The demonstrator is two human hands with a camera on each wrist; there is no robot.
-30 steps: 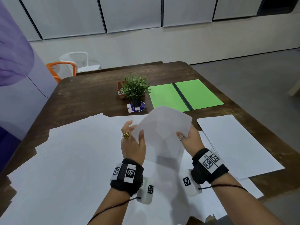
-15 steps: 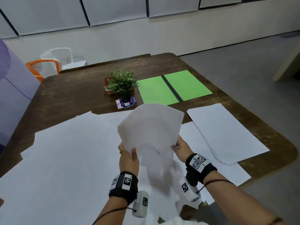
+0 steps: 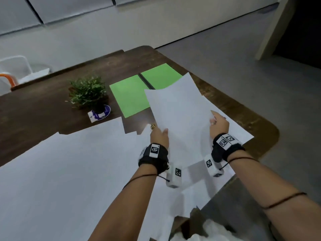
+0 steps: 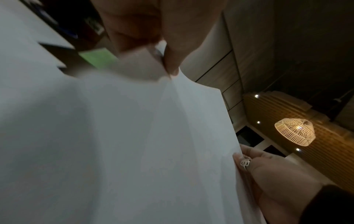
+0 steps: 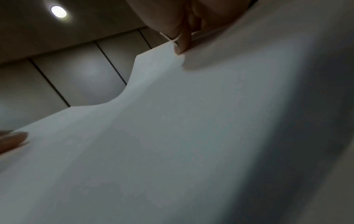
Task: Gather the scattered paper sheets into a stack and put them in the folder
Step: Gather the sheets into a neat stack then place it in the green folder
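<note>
We hold a sheaf (image 3: 180, 119) of white sheets up off the table (image 3: 43, 108), one hand on each side edge. Our left hand (image 3: 159, 136) pinches the left edge, thumb on the near face and fingers behind; the left wrist view shows that thumb (image 4: 172, 60) pressed down on the paper's edge. Our right hand (image 3: 219, 124) grips the right edge the same way, a ring on one finger, and the right wrist view shows its fingertip (image 5: 182, 45) curled over the edge.

Below and to the left of our hands, loose sheets (image 3: 69, 171) cover the near part of the table, overlapping. More sheets (image 3: 243, 134) lie just under and to the right of the right hand.

Beyond the hands, the green folder (image 3: 128, 96) lies open and flat; the raised sheaf hides part of its right half. Left of the folder, beyond the left hand, stands a small potted plant (image 3: 87, 93).
</note>
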